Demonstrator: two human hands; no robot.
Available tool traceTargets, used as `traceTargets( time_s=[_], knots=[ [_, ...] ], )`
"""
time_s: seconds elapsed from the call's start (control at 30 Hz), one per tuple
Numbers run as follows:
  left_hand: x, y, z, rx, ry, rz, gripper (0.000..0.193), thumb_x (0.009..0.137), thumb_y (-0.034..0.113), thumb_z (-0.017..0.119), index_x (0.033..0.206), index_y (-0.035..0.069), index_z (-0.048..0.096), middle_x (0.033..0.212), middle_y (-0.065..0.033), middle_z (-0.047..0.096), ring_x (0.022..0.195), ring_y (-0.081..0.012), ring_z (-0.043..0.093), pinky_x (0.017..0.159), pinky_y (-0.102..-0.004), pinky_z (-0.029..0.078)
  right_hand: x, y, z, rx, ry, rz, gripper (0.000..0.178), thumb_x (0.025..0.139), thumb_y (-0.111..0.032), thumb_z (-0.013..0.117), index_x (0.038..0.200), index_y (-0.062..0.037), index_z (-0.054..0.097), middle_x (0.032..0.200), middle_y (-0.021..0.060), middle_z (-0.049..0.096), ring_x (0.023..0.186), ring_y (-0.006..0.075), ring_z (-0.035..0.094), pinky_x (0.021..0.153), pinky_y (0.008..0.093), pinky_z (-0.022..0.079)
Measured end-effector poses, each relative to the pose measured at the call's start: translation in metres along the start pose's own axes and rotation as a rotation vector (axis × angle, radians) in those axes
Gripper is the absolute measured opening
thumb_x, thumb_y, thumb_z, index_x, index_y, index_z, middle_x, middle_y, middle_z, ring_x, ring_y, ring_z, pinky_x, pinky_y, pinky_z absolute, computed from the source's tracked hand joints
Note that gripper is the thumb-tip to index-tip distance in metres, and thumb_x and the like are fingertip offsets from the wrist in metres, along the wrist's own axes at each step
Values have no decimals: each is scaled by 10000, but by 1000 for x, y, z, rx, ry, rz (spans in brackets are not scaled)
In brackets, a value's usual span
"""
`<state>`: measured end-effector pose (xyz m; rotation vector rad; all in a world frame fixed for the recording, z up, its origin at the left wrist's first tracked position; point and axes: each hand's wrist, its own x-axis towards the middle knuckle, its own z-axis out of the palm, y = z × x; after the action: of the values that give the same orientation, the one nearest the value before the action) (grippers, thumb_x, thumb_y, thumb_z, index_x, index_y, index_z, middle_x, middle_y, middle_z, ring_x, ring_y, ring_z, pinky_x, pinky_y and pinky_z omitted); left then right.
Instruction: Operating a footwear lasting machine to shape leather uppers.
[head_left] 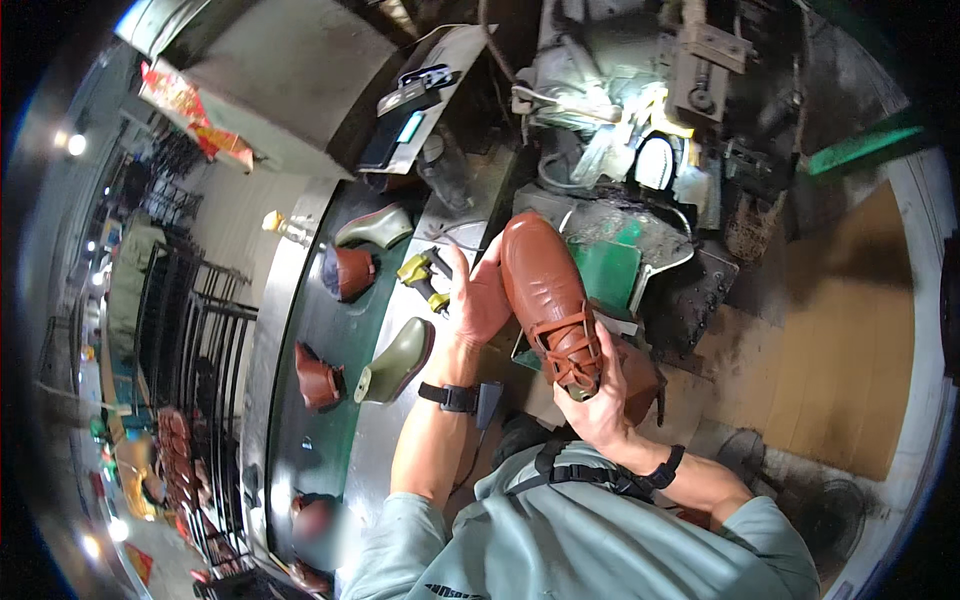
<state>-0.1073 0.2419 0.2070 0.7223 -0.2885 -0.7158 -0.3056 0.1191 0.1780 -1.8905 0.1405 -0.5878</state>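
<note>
A brown leather lace-up shoe is held in front of me, its toe pointing away and its laces toward me. My right hand grips it around the laced ankle part, thumb along the laces. Beside the toe, my left hand lies open with its palm up and thumb standing apart; its fingers reach against the shoe and are partly hidden behind it. Just left of that hand, a yellow-green and black tool rests on the bench. A green shoe last lies near my left wrist.
Along the green and metal bench stand brown shoe uppers and another pale last. Ahead is a lit machine with a green plate below it. A phone sits on a ledge. Black racks stand at left.
</note>
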Motion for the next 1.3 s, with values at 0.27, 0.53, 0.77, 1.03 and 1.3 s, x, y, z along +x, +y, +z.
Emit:
traceTargets(
  time_s=[0.27,0.53,0.77,1.03,1.3],
  knots=[
    [-76,44,11,385,181,97,905,701,219,935,1456,18,479,1340,-96,607,1231,-226,583,1076,-377,464,-6,6,33,165,-237,5,799,785,-66,827,1465,-23,408,1299,176,556,1180,301,595,941,402,530],
    [-131,60,12,547,149,185,931,733,51,908,1538,75,442,1484,-88,538,1365,-223,506,1167,-397,395,-2,23,47,1009,-635,745,656,1023,-640,362,1488,-183,436,1382,82,589,1209,219,632,965,394,575],
    [-170,59,-77,141,393,378,737,1010,542,557,1522,30,419,1503,-156,516,1397,-282,487,1188,-424,360,9,18,73,750,-798,530,1039,673,-113,865,1557,-25,325,1462,145,517,1319,298,543,1152,445,424],
    [-258,96,-193,-386,491,325,740,986,682,493,1217,-10,614,1077,-208,713,995,-327,721,907,-459,598,2,15,227,1144,-1113,1353,886,666,-174,723,1493,-21,446,1444,142,570,1296,347,581,1142,510,436],
    [-463,131,-321,1476,819,-417,525,945,537,646,1114,42,596,1100,-252,699,1062,-449,658,910,-515,524,-13,221,382,161,-516,505,818,922,-71,724,1568,29,233,1383,169,560,1184,235,603,1008,351,496]
  ],
)
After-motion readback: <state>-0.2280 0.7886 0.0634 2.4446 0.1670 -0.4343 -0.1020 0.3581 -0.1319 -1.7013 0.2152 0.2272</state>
